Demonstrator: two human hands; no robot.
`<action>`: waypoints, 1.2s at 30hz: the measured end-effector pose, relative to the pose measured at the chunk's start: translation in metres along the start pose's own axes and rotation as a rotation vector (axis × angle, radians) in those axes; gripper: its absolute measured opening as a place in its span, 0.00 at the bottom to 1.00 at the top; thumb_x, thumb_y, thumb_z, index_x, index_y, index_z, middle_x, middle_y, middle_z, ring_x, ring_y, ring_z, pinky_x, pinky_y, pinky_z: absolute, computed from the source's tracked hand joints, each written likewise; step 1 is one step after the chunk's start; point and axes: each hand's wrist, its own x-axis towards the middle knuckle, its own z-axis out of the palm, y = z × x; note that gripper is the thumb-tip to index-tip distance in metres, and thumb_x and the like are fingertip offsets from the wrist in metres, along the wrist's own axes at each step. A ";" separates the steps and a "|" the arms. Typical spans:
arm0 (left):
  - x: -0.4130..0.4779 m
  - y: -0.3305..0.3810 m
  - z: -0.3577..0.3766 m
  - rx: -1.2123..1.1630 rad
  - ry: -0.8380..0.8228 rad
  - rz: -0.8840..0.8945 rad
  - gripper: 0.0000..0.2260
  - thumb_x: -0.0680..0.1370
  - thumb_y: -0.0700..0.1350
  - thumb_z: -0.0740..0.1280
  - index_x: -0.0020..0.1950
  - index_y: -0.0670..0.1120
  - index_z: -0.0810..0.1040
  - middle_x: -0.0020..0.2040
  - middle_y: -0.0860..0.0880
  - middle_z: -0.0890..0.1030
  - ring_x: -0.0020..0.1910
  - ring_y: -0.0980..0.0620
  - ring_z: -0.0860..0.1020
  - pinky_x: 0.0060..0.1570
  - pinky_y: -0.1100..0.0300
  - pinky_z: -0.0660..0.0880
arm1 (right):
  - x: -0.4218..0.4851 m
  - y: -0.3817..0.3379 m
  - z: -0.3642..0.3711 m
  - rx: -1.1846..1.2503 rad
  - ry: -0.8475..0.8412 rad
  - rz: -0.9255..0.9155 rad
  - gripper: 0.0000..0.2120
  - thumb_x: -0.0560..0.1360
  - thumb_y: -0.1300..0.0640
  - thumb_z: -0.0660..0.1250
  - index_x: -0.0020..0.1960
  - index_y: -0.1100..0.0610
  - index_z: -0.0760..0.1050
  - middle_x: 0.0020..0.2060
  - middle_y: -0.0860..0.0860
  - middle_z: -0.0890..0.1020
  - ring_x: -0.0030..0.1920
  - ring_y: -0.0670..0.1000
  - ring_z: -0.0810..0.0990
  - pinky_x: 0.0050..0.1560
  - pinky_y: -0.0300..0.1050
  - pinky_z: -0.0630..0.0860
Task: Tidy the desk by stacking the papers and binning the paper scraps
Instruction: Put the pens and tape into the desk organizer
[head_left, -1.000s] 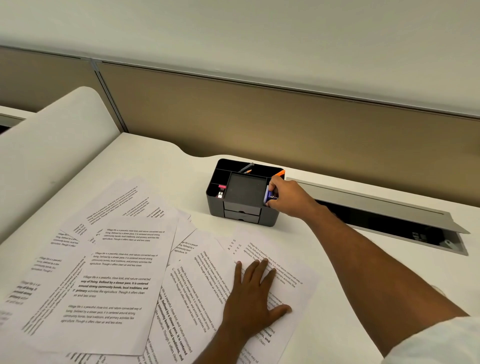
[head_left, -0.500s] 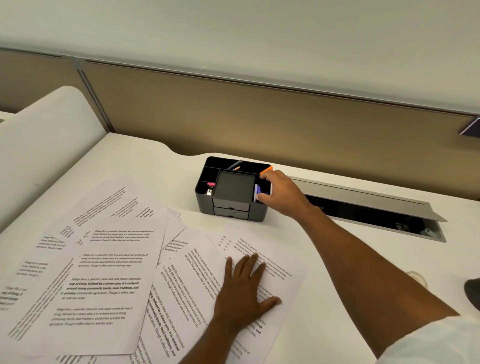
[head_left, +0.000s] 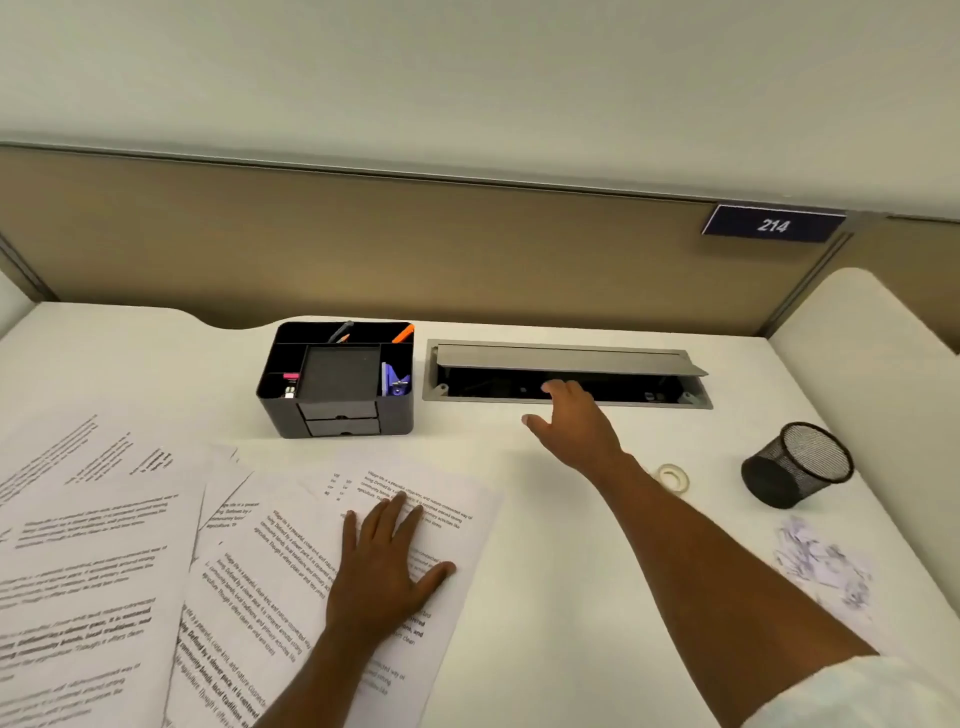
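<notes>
The left hand (head_left: 387, 566) lies flat in the lower middle of the frame, fingers straight and slightly spread, palm pressing on a printed sheet (head_left: 291, 561). That sheet is the rightmost of the papers (head_left: 88, 571), which are fanned loosely and overlap across the lower left of the white desk (head_left: 545, 597), not squared into a stack.

The right hand (head_left: 571, 421) reaches up the middle of the frame with its arm running down to the lower right corner, where a white sleeve (head_left: 857, 696) shows. Its fingers are loose and extended and it holds nothing. The fingertips are blurred, so it is hard to say whether they touch the desk. They sit at the front edge of a grey cable hatch (head_left: 561, 358) whose lid is propped open.

To the left of the hatch stands a black desk organizer (head_left: 337, 410), upright, with a purple clip (head_left: 395, 379) in its right compartment and an orange pen (head_left: 402, 332) at the back.

At the right edge of the frame a black mesh cup (head_left: 795, 467) lies tipped on its side, mouth facing up and right. A roll of tape (head_left: 674, 477) lies flat between the cup and the right forearm. Just below the cup, the paper scraps (head_left: 821, 566) form a small crumpled pile on the desk, well apart from both hands.

A blue sign (head_left: 773, 224) reading 214 hangs on the tan partition at upper right.
</notes>
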 end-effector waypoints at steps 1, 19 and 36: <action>0.000 0.001 0.001 -0.004 0.006 0.006 0.40 0.73 0.75 0.50 0.74 0.50 0.68 0.76 0.48 0.64 0.75 0.47 0.60 0.75 0.44 0.45 | -0.006 0.013 -0.002 -0.018 0.008 0.045 0.26 0.76 0.46 0.65 0.69 0.57 0.66 0.65 0.55 0.72 0.65 0.57 0.71 0.59 0.52 0.72; 0.001 0.006 0.002 -0.006 0.005 0.005 0.41 0.72 0.75 0.46 0.73 0.50 0.67 0.76 0.48 0.64 0.75 0.48 0.60 0.75 0.42 0.49 | -0.056 0.122 0.000 -0.143 -0.053 0.473 0.25 0.79 0.50 0.60 0.74 0.52 0.60 0.67 0.59 0.66 0.65 0.63 0.69 0.60 0.53 0.72; 0.000 0.006 0.002 -0.010 0.010 0.005 0.38 0.72 0.74 0.50 0.72 0.50 0.68 0.75 0.49 0.64 0.74 0.48 0.61 0.75 0.42 0.50 | -0.026 0.096 0.005 0.027 0.074 0.400 0.17 0.76 0.65 0.59 0.62 0.56 0.77 0.58 0.58 0.77 0.60 0.59 0.75 0.61 0.47 0.72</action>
